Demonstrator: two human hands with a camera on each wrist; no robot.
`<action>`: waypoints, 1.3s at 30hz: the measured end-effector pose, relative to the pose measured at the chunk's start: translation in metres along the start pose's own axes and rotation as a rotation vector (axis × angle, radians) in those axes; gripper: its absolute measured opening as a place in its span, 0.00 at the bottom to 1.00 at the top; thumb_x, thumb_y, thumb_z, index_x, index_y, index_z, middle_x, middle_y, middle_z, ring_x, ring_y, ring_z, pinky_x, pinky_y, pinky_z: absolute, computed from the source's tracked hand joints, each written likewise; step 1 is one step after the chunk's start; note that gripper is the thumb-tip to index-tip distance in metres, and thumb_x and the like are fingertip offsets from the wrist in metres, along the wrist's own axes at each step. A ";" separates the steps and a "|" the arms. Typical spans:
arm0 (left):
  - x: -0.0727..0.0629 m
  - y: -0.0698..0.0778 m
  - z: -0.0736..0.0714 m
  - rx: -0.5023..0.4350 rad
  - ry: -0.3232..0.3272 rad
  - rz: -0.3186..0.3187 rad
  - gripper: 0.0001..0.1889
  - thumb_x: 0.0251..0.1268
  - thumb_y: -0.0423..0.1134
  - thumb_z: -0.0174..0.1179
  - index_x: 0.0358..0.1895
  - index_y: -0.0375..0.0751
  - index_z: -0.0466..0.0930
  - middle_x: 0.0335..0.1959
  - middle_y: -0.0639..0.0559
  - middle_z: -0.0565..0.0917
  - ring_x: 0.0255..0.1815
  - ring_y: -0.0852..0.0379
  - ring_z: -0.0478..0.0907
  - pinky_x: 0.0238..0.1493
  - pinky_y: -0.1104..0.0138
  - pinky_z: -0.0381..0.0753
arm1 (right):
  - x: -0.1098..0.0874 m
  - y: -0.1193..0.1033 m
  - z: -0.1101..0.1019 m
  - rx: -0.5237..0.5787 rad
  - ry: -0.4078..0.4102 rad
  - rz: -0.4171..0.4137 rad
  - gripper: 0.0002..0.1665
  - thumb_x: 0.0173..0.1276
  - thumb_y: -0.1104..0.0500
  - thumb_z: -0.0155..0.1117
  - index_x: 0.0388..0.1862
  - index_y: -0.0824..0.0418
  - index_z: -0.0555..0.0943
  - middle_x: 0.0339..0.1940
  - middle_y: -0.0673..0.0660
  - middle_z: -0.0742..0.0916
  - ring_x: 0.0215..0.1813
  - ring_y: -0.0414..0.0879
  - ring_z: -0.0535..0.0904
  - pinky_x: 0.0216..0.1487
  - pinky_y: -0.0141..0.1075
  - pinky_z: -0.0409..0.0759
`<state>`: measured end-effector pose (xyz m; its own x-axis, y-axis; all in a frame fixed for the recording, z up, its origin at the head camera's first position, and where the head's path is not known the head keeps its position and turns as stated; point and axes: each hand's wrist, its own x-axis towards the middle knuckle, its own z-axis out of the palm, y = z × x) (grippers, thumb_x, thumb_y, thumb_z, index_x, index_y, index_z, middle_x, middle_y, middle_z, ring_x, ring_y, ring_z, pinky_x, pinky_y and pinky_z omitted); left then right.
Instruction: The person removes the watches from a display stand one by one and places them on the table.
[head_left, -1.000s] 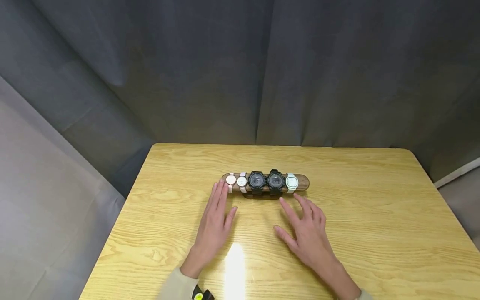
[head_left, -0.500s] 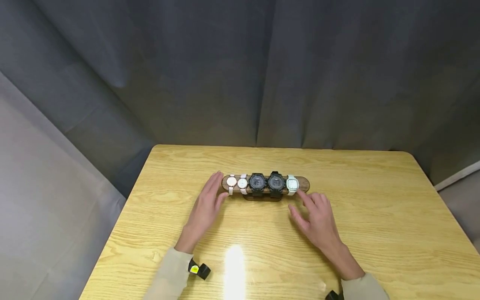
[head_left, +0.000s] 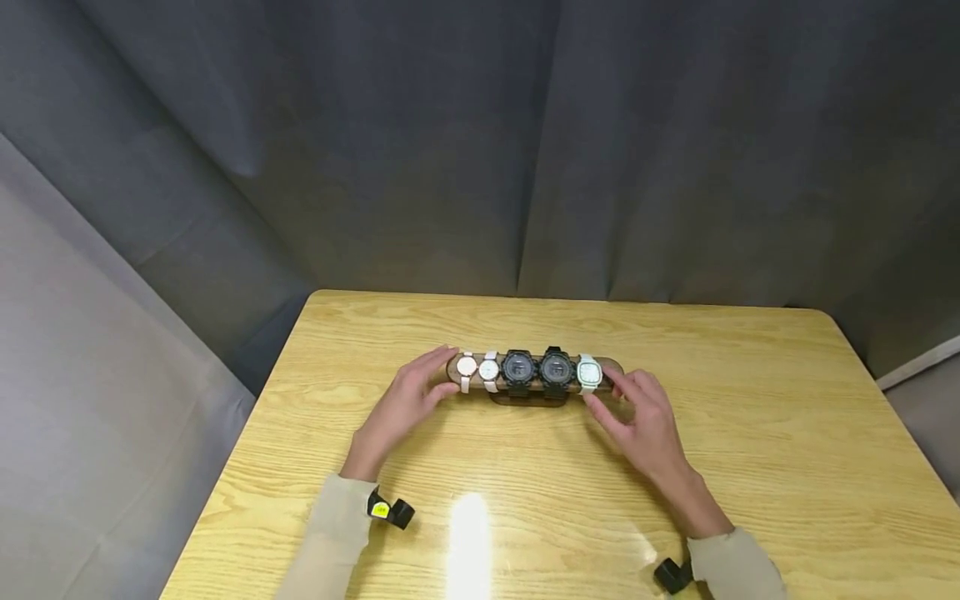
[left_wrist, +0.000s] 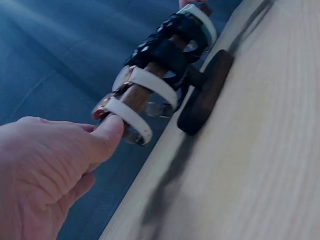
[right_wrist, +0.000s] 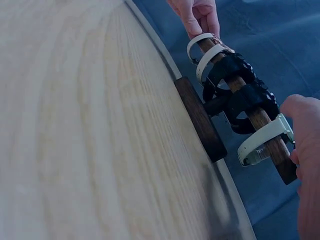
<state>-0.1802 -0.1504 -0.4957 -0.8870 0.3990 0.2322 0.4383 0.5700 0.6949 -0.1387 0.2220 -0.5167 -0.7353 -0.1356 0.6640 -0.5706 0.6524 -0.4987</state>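
Observation:
A brown wooden watch stand [head_left: 611, 367] holds several wristwatches along its horizontal bar. At its left end are two white-strapped watches [head_left: 488, 369]; two bulky black watches [head_left: 518, 367] sit mid-bar, then a mint-green watch [head_left: 589, 372]. My left hand [head_left: 401, 406] grips the bar's left end, thumb in front beside the outermost white strap [left_wrist: 131, 117]. Around the mint-green watch and the bar's right end, my right hand [head_left: 651, 429] has curled, thumb at the lower strap and index finger beside the case. In the right wrist view its other fingers are partly hidden.
The stand's dark base [head_left: 528, 400] rests on a wood-grain table [head_left: 337, 350]. Dark grey curtains [head_left: 420, 167] hang behind the table's far edge, and a lighter curtain [head_left: 97, 400] hangs at left. Black wrist cameras [head_left: 402, 514] are strapped near both sleeves.
My left hand has shifted from lying along the stand's left end to gripping it. The right hand has moved right and forward, closing its fingers around the mint-green watch.

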 end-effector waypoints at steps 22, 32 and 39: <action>0.010 -0.009 -0.002 -0.303 -0.128 -0.130 0.32 0.68 0.34 0.70 0.75 0.47 0.75 0.76 0.48 0.73 0.79 0.44 0.66 0.79 0.50 0.64 | 0.021 -0.002 -0.008 0.034 -0.065 0.053 0.25 0.51 0.62 0.86 0.48 0.68 0.88 0.28 0.55 0.78 0.38 0.49 0.68 0.40 0.34 0.62; 0.008 -0.008 0.001 -0.314 -0.129 -0.130 0.32 0.69 0.34 0.70 0.75 0.49 0.74 0.77 0.49 0.72 0.80 0.46 0.64 0.80 0.50 0.62 | 0.017 0.002 -0.009 0.025 -0.096 0.054 0.28 0.49 0.61 0.88 0.50 0.67 0.88 0.28 0.53 0.77 0.37 0.50 0.69 0.35 0.36 0.66; 0.003 -0.006 -0.001 -0.297 -0.094 -0.120 0.31 0.68 0.34 0.71 0.74 0.52 0.76 0.77 0.51 0.72 0.80 0.49 0.64 0.80 0.50 0.63 | 0.017 0.000 -0.008 0.024 -0.096 0.035 0.30 0.48 0.60 0.88 0.51 0.67 0.88 0.29 0.52 0.78 0.37 0.52 0.70 0.34 0.38 0.68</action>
<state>-0.1853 -0.1533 -0.4984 -0.9062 0.4146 0.0826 0.2583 0.3883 0.8846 -0.1484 0.2262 -0.5010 -0.7861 -0.1844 0.5900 -0.5515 0.6402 -0.5348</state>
